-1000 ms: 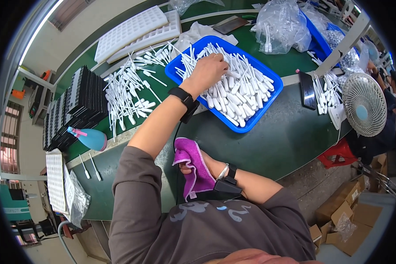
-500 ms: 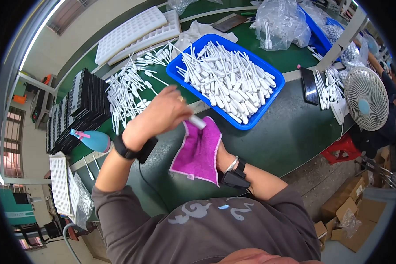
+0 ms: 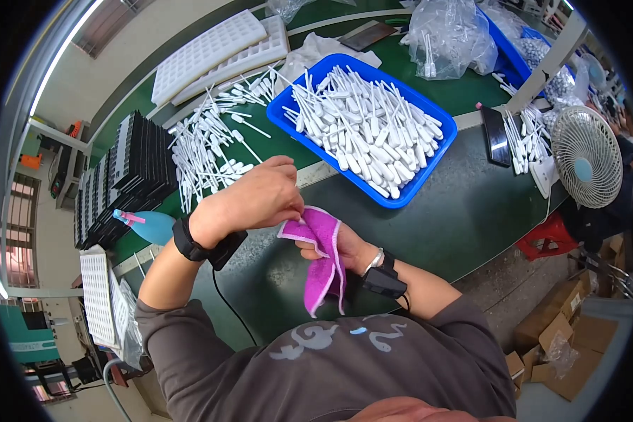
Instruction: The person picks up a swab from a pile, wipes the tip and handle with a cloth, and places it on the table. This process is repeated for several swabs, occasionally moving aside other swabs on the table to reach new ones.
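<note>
My right hand (image 3: 352, 252) is closed round a purple cloth (image 3: 323, 278), whose loose corners hang below the fingers. At the cloth's upper edge, my left hand (image 3: 264, 193) is pinched shut on a white plastic stick; the cloth and fingers hide nearly all of it. Beyond my hands stands a blue tray (image 3: 409, 195) heaped with white plastic sticks (image 3: 373, 130), each with a thick end and a thin stem. More loose sticks (image 3: 207, 144) lie in a spread pile on the green table to the left of the tray.
Stacked black trays (image 3: 123, 169) and a light-blue bottle (image 3: 151, 225) stand at the left. White perforated trays (image 3: 207, 53) lie at the back. Rightward are a plastic bag of parts (image 3: 446, 39), a dark phone-like slab (image 3: 496, 137) and a fan (image 3: 584, 162).
The stick's thick end, bare above the cloth before, is now covered. My left hand has moved down to the cloth, and my right fingers have folded the cloth over.
</note>
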Demonstrator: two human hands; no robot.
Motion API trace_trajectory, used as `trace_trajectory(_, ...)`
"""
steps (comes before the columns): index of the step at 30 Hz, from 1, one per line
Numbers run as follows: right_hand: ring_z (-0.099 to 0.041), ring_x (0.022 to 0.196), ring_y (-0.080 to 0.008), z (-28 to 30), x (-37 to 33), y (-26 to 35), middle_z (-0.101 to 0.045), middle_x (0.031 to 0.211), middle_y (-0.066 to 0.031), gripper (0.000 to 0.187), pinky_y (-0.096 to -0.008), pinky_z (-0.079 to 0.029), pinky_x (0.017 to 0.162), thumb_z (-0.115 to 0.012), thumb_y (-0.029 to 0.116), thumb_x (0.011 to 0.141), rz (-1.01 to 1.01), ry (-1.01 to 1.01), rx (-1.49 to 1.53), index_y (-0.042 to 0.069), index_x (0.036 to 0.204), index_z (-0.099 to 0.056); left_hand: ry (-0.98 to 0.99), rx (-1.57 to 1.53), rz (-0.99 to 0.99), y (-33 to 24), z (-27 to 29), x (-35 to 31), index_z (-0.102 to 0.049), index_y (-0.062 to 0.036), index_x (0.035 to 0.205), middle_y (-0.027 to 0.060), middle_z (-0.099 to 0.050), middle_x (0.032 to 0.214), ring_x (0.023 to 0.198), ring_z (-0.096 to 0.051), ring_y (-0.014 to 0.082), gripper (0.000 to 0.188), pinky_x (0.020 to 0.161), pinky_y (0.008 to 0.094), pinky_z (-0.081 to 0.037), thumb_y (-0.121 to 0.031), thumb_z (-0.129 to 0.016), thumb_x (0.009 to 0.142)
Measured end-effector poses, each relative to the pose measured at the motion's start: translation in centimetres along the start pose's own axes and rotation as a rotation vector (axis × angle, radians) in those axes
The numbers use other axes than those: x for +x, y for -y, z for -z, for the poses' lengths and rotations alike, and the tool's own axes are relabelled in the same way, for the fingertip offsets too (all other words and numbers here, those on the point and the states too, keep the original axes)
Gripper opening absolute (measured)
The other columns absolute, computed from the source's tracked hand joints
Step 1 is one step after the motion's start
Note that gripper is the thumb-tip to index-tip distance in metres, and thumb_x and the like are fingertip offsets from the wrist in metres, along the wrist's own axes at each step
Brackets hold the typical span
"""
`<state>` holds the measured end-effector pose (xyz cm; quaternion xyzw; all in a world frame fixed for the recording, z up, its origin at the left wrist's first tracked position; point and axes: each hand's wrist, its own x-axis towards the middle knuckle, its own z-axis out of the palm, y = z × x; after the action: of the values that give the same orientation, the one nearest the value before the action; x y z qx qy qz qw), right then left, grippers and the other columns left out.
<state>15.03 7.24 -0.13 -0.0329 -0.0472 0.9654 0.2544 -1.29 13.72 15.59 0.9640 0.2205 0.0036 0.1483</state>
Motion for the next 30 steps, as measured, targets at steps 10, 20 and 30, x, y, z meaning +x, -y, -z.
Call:
trace_trajectory(10,-0.044,0.051,-0.0099,2.0,0.8,-0.4,-0.051,0.070,-0.0007,0.020,-0.0222,-0.033,0.044,-0.046,0.025,0.097,-0.074,-0.151,-0.055,0.008,0.095,-0.056,-0.255,0.384,0.066,7.8,3.9,8.4,-0.069,-0.0090,0.081,0.0058,-0.059,0.074,0.085,-0.053,0.0254,0.009,0.082,0.0384,-0.043,-0.016,-0.069,0.074)
trace_trajectory(20,-0.053,0.055,-0.0114,1.9,0.9,-0.5,-0.060,0.077,-0.0017,0.024,-0.0230,-0.040,0.045,-0.049,0.030,0.096,-0.033,-0.370,-0.077,0.008,0.093,-0.060,-0.275,0.477,0.107,15.9,-0.7,16.8,-0.070,-0.0106,0.086,0.0030,-0.066,0.092,0.102,-0.056,0.0219,0.010,0.094,0.0359,-0.040,-0.014,-0.067,0.077)
trace_trajectory(30,-0.062,0.065,-0.0136,1.1,0.5,-0.4,-0.066,0.085,-0.0032,0.029,-0.0264,-0.051,0.052,-0.052,0.035,0.093,-0.087,-0.386,-0.060,0.009,0.101,-0.062,-0.584,0.369,0.294,14.4,1.1,10.1,-0.070,-0.0106,0.090,0.0070,-0.067,0.090,0.091,-0.060,0.0292,0.012,0.080,0.0378,-0.047,-0.014,-0.063,0.081)
